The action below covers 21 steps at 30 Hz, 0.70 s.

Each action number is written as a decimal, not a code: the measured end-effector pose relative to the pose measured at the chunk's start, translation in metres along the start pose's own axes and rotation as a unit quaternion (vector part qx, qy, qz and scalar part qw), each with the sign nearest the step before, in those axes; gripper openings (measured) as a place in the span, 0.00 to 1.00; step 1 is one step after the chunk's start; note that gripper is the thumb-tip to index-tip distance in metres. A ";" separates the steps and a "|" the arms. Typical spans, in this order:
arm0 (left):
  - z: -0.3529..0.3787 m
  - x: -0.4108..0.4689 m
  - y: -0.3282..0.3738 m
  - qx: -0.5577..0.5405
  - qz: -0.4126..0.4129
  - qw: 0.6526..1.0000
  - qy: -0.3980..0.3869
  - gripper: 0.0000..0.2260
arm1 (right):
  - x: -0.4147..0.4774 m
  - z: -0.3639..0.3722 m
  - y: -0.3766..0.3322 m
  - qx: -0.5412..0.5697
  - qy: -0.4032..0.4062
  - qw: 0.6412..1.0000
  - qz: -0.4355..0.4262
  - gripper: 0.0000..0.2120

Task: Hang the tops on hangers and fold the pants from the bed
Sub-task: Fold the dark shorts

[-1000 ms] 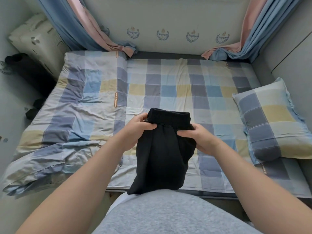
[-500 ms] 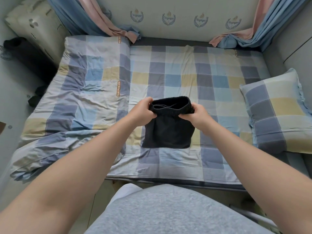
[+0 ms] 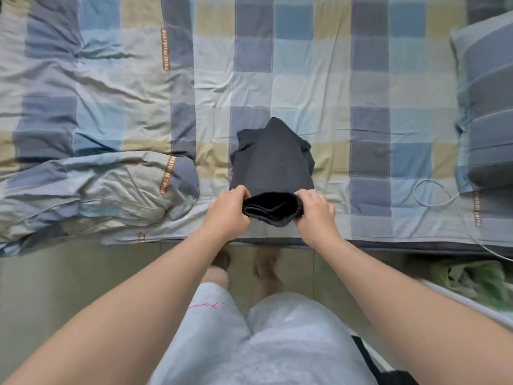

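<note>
Black pants (image 3: 272, 159) lie folded on the checked bed sheet (image 3: 369, 87), near the bed's front edge. Their waistband faces me and their far end is bunched up into a peak. My left hand (image 3: 229, 211) pinches the left end of the waistband. My right hand (image 3: 315, 211) pinches the right end. The waistband is lifted slightly above the sheet between the two hands. No tops or hangers are in view.
A crumpled checked quilt (image 3: 88, 129) covers the bed's left half. A checked pillow (image 3: 485, 112) lies at the right edge. A thin white cable (image 3: 441, 202) loops off the bed's front right. Green stuff in a white bin (image 3: 477, 279) sits on the floor at right.
The pants went from hanging in front of me to lying on the bed. Both hands drew the waistband back toward the front edge, and the view has tilted down.
</note>
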State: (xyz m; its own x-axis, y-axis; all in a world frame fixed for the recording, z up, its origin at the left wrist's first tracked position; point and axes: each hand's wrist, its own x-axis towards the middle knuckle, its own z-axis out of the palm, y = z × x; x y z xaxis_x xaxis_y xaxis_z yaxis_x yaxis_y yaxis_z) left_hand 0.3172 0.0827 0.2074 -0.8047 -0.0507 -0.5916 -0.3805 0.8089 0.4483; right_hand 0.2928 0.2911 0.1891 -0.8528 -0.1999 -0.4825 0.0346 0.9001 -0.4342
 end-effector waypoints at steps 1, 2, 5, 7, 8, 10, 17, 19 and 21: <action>0.022 0.003 -0.015 0.009 -0.009 1.000 -0.029 0.12 | -0.004 0.026 0.011 -0.004 -0.015 1.000 0.011 0.19; 0.044 0.006 -0.029 0.016 -0.014 0.998 -0.056 0.13 | -0.008 0.051 0.023 -0.010 -0.032 0.999 0.016 0.20; 0.102 0.005 -0.069 0.040 -0.029 0.989 -0.142 0.14 | -0.027 0.113 0.053 -0.022 -0.091 0.995 0.027 0.22; 0.134 0.001 -0.092 0.055 -0.038 0.980 -0.189 0.14 | -0.040 0.144 0.068 -0.017 -0.127 0.991 0.045 0.21; 0.148 -0.002 -0.102 0.060 -0.045 0.974 -0.212 0.14 | -0.046 0.158 0.073 -0.017 -0.148 0.987 0.055 0.21; 0.171 -0.008 -0.119 0.068 -0.071 0.960 -0.263 0.12 | -0.057 0.179 0.080 -0.020 -0.202 0.976 0.075 0.19; 0.192 -0.009 -0.138 0.049 -0.098 0.931 -0.348 0.08 | -0.058 0.194 0.082 -0.005 -0.328 0.935 0.134 0.13; 0.184 0.005 -0.136 0.011 -0.116 0.937 -0.328 0.08 | -0.045 0.186 0.079 0.032 -0.308 0.938 0.156 0.12; 0.172 0.026 -0.131 -0.030 -0.129 0.945 -0.298 0.09 | -0.025 0.178 0.077 0.081 -0.286 0.938 0.178 0.09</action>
State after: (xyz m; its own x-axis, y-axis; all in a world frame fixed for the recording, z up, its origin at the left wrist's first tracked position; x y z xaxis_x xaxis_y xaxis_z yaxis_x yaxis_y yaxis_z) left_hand 0.4244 0.0762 0.0183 -0.2878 0.1123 -0.9511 -0.5687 0.7790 0.2641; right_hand 0.4097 0.2971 0.0324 -0.3545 -0.1137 -0.9281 0.3831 0.8878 -0.2551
